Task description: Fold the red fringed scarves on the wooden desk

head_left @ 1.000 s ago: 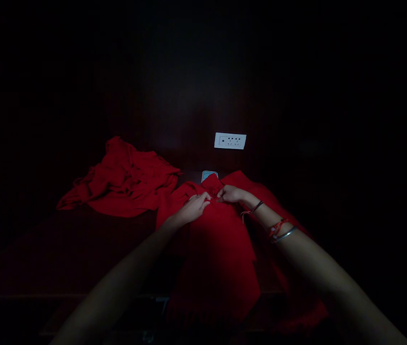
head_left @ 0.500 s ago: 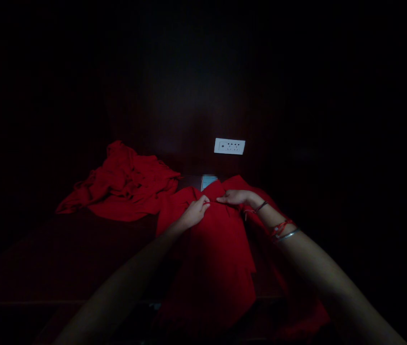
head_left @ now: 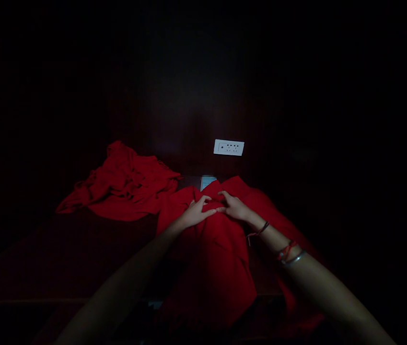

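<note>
A red scarf [head_left: 217,249] lies over the dark table and drapes down past its front edge, with what looks like a fringe at the dim lower end. On its upper part rests my left hand [head_left: 196,213], thumb stretched to the right and apart from the fingers. Facing it, my right hand [head_left: 235,207] touches the same cloth, its thumb and fingers also spread. The thumb tips nearly meet over a crease in the fabric. Some fingertips are hard to see against the folds.
To the left sits a crumpled heap of red fringed cloth [head_left: 127,182]. Behind the scarf, a small pale card or screen [head_left: 208,182] shows on the table. A white socket panel [head_left: 228,147] is set in the dark back wall. The table's front edge [head_left: 63,301] runs across below.
Both hands have opened from their pinch on the scarf, and the thumbs have moved toward each other. My right forearm has dropped slightly, and the cloth below is more creased.
</note>
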### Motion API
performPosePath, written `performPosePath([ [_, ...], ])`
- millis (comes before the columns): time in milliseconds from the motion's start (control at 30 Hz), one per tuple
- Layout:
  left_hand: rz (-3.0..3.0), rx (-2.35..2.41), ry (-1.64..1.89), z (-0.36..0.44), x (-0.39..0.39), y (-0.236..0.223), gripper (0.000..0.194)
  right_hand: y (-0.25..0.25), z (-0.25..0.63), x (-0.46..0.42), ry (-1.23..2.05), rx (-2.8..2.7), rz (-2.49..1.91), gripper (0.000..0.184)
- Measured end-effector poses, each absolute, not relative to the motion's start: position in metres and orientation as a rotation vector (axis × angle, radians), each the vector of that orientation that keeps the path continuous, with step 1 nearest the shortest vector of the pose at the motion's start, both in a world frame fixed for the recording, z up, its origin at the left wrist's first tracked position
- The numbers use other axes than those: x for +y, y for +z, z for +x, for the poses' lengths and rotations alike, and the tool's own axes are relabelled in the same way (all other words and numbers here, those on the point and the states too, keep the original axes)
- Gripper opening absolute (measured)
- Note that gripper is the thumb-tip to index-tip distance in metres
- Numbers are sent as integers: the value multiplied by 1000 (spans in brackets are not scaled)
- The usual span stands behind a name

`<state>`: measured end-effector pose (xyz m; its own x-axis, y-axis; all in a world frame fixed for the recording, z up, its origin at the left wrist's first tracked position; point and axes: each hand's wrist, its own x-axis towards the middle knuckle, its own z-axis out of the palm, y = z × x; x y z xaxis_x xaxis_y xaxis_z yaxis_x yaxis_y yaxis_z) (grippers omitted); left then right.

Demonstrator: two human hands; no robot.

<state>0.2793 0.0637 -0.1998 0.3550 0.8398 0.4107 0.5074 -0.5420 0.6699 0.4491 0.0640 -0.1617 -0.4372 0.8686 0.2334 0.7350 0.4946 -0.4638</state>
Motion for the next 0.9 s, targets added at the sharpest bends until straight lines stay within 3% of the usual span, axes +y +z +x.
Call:
performPosePath([
  [100, 2134, 1150, 1022, 280, 68, -204, 30, -165, 446, 38, 33, -2303, -1332, 52],
  [200, 2089, 1207, 1016, 281, 69, -205, 30, -174, 442, 19, -23, -2425, -1333, 62],
  [267, 2161, 1280, 1004, 282, 64, -201, 32, -179, 441, 19, -25, -2463, -1318, 59],
  [400, 2488, 1264, 915, 280, 48, -184, 37, -180, 444, 40, 222, -2369, -1249, 41],
  [533, 2579, 1242, 637, 277, 43, -180, 67, -175, 452, 58, 521, -2251, -1201, 26],
  [667, 2482, 1347, 679, 275, 51, -184, 51, -175, 451, 46, 454, -2204, -1232, 23],
  [833, 2405, 1416, 766, 278, 54, -185, 38, -174, 441, 5, -29, -2336, -1358, 55],
  [900, 2411, 1417, 790, 279, 54, -186, 36, -174, 438, -3, -178, -2395, -1408, 57],
])
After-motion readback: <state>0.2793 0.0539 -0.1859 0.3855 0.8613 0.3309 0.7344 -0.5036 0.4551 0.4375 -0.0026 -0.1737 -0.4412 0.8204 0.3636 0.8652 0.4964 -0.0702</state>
